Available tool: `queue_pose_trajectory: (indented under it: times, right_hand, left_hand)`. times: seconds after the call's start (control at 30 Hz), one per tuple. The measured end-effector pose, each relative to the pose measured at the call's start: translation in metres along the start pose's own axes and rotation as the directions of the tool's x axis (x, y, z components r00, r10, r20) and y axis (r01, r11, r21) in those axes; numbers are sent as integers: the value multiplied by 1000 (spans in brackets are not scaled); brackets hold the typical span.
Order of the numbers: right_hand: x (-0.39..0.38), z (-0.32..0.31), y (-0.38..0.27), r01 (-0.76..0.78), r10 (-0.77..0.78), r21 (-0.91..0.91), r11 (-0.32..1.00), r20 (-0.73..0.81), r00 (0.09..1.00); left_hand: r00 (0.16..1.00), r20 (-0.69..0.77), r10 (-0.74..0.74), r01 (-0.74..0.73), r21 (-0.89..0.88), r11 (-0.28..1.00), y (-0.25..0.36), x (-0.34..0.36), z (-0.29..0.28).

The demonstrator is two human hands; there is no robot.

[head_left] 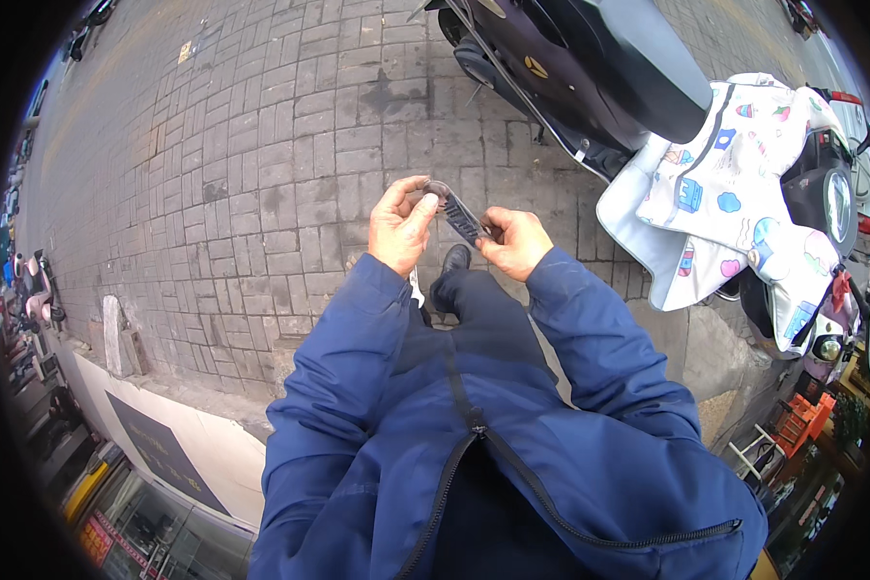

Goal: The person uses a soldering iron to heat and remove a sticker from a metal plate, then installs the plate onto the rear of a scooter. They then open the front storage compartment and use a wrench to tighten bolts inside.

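Note:
In front of my body, over the paving, I hold a small flat strip [462,217] between both hands. It is dark with ridge-like rows and has a shiny, clear-looking rim; its exact kind is too small to make out. My left hand [401,224] pinches the upper left end between thumb and fingers. At the lower right end, the thumb and curled fingers of my right hand [514,240] grip it. The strip slants down from left to right. Below it shows one dark shoe [454,259].
A dark electric scooter [590,68] stands at upper right. Beside it, a white patterned cover [735,193] drapes over another scooter. Grey brick paving [242,164] spreads ahead and left. At lower left is a pale low wall or sign [174,445]; an orange chair [800,421] stands at far right.

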State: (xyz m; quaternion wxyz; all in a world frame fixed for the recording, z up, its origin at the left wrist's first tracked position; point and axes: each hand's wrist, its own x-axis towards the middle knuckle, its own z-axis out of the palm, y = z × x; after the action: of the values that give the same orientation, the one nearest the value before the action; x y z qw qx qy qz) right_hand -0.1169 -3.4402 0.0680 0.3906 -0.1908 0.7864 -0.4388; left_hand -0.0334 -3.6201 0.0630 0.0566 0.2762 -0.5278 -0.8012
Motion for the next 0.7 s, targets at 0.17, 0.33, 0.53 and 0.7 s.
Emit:
queue_pose_trajectory:
  times: [0.17,0.33,0.53,0.7]
  right_hand:
    - [79,-19,0,66,-130,-311,948,-188,973]
    - [184,-11,20,-154,-25,-432,889,-380,925]
    - [328,10,112,-244,10,-284,927,-634,773]
    - [439,34,239,-60,99,80,995,-869,484]
  left_hand:
    - [995,54,-83,77,105,992,-6,115,-3]
    - [963,126,-238,199,263,944,-33,248,-23]
    - [947,205,-247,202,215,955,-116,408,-52]
    - [943,219,-249,208,196,958,-220,525,-67]
